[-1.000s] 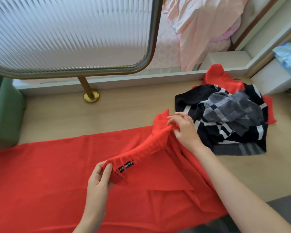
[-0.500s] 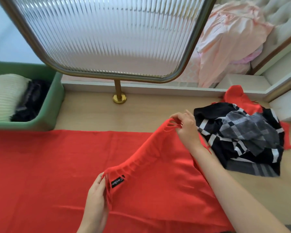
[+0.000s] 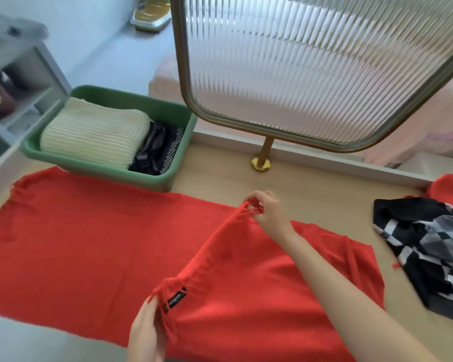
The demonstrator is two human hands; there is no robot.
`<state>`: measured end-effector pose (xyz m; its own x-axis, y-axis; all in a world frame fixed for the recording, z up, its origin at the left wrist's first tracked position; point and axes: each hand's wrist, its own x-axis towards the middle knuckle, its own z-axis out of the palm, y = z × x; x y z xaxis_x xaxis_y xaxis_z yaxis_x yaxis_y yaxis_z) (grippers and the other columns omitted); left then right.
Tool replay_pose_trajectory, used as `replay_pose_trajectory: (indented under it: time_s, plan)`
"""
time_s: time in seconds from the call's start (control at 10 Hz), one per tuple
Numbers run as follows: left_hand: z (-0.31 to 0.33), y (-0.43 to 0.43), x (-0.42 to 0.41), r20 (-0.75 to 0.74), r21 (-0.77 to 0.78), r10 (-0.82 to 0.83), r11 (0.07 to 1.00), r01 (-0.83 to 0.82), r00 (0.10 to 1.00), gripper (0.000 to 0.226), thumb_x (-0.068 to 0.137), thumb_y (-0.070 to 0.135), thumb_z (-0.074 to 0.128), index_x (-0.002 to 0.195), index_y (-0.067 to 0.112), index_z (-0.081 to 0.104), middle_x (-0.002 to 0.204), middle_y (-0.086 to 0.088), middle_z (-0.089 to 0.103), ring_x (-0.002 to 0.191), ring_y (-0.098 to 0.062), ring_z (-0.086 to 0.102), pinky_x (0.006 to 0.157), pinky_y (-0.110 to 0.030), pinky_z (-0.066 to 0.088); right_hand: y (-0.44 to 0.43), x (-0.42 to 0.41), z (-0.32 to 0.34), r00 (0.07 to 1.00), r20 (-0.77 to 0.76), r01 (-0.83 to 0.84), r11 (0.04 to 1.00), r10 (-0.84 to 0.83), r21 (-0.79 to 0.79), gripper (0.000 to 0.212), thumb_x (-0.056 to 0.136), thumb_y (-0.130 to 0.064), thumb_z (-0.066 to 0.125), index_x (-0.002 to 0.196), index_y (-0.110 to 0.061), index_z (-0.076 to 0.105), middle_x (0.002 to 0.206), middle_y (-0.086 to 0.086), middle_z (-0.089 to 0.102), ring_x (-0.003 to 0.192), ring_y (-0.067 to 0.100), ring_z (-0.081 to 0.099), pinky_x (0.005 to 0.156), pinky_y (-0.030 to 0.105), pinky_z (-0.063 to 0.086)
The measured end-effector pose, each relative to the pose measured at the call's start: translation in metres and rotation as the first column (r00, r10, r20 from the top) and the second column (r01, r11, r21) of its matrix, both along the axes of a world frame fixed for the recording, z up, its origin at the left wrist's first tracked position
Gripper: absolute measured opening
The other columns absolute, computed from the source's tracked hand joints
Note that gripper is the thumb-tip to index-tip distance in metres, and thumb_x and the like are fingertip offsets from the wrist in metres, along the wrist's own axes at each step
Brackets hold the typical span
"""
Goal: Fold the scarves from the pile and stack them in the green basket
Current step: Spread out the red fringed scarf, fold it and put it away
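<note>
Both hands pinch the red scarf's (image 3: 94,239) fringed end: left hand (image 3: 145,335) by the label, right hand (image 3: 268,212) lifted. The scarf lies on the bench just before the basket (image 3: 165,180).

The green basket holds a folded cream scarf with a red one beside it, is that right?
Not quite. The head view shows the green basket holding a folded cream scarf with a black one beside it, not red.
</note>
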<state>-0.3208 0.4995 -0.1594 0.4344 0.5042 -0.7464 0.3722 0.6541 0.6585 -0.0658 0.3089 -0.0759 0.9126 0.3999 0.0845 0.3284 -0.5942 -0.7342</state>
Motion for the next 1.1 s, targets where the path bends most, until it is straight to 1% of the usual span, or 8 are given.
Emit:
replay_pose_trajectory:
  time_s: [0.1, 0.2, 0.3, 0.5, 0.7, 0.9, 1.0, 1.1]
  plan:
    - [0.021, 0.035, -0.011, -0.101, 0.022, 0.039, 0.999, -0.037, 0.994, 0.011, 0.097, 0.028, 0.052, 0.097, 0.020, 0.060, 0.099, -0.008, 0.059, 0.084, -0.021, 0.056, 0.051, -0.015, 0.052, 0.020, -0.013, -0.033, 0.986, -0.163, -0.004, 0.990, -0.019, -0.142, 0.048, 0.075, 0.006, 0.064, 0.118, -0.016, 0.061, 0.102, 0.000, 0.064, 0.103, 0.020, 0.053, 0.098, 0.038, 0.042]
    - [0.026, 0.057, -0.013, -0.093, 0.031, -0.081, 0.996, 0.084, 0.992, 0.015, 0.096, -0.002, 0.047, 0.109, 0.003, 0.054, 0.092, -0.013, 0.058, 0.087, -0.030, 0.053, 0.038, -0.020, 0.049, 0.034, -0.022, -0.053, 0.973, -0.230, -0.062, 0.960, -0.002, -0.274, 0.075, 0.070, 0.019, 0.046, 0.137, -0.013, 0.048, 0.129, 0.007, 0.057, 0.122, 0.028, 0.044, 0.111, 0.034, 0.029]
    - [0.015, 0.079, -0.021, -0.164, 0.027, -0.205, 0.977, 0.212, 0.965, 0.020, 0.094, -0.008, 0.048, 0.108, 0.000, 0.059, 0.084, -0.014, 0.060, 0.076, -0.026, 0.055, 0.040, -0.020, 0.051, 0.045, -0.022, -0.061, 0.965, -0.246, 0.030, 0.972, -0.089, -0.233, 0.082, 0.062, 0.026, 0.034, 0.134, -0.009, 0.052, 0.132, 0.013, 0.054, 0.124, 0.029, 0.049, 0.111, 0.033, 0.032]
    - [0.017, 0.095, -0.015, -0.133, -0.095, -0.387, 0.921, 0.377, 0.912, 0.037, 0.086, -0.020, 0.038, 0.102, 0.004, 0.062, 0.091, -0.016, 0.062, 0.078, -0.019, 0.057, 0.046, -0.026, 0.055, 0.050, -0.004, -0.059, 0.969, -0.157, 0.127, 0.928, -0.192, -0.351, 0.073, 0.068, 0.023, 0.038, 0.122, -0.019, 0.063, 0.106, 0.005, 0.059, 0.100, 0.030, 0.058, 0.080, 0.027, 0.041]
    - [0.019, 0.084, -0.019, -0.074, -0.110, -0.397, 0.915, 0.389, 0.915, 0.038, 0.084, -0.027, 0.039, 0.096, 0.002, 0.061, 0.087, -0.016, 0.063, 0.079, -0.023, 0.060, 0.050, -0.024, 0.056, 0.042, 0.018, -0.054, 0.995, -0.100, -0.043, 0.891, -0.002, -0.451, 0.047, 0.078, 0.014, 0.053, 0.103, -0.021, 0.072, 0.104, 0.000, 0.060, 0.107, 0.021, 0.049, 0.089, 0.039, 0.046]
    - [0.027, 0.079, -0.026, -0.047, -0.017, -0.276, 0.961, 0.276, 0.960, 0.027, 0.087, -0.020, 0.051, 0.090, 0.003, 0.064, 0.070, -0.008, 0.072, 0.068, -0.016, 0.066, 0.053, -0.021, 0.056, 0.042, 0.027, -0.058, 0.990, -0.052, -0.139, 0.875, 0.130, -0.464, 0.023, 0.077, -0.002, 0.068, 0.081, -0.024, 0.074, 0.093, -0.005, 0.059, 0.096, 0.019, 0.047, 0.077, 0.038, 0.046]
    - [0.029, 0.075, -0.027, -0.058, 0.025, -0.216, 0.976, 0.218, 0.975, 0.021, 0.087, -0.017, 0.054, 0.087, 0.001, 0.065, 0.066, -0.008, 0.072, 0.067, -0.017, 0.066, 0.051, -0.021, 0.056, 0.046, 0.025, -0.061, 0.990, -0.067, -0.140, 0.915, 0.124, -0.379, 0.009, 0.080, -0.012, 0.072, 0.082, -0.021, 0.072, 0.092, -0.004, 0.064, 0.093, 0.016, 0.046, 0.081, 0.036, 0.043]
    - [0.028, 0.071, -0.028, -0.073, 0.060, -0.125, 0.990, 0.129, 0.989, 0.012, 0.088, -0.012, 0.056, 0.084, -0.004, 0.064, 0.068, -0.014, 0.067, 0.073, -0.021, 0.061, 0.048, -0.022, 0.055, 0.060, 0.017, -0.052, 0.981, -0.145, -0.153, 0.972, 0.127, -0.179, 0.014, 0.083, -0.010, 0.071, 0.080, -0.023, 0.066, 0.083, -0.002, 0.065, 0.083, 0.007, 0.054, 0.080, 0.031, 0.043]
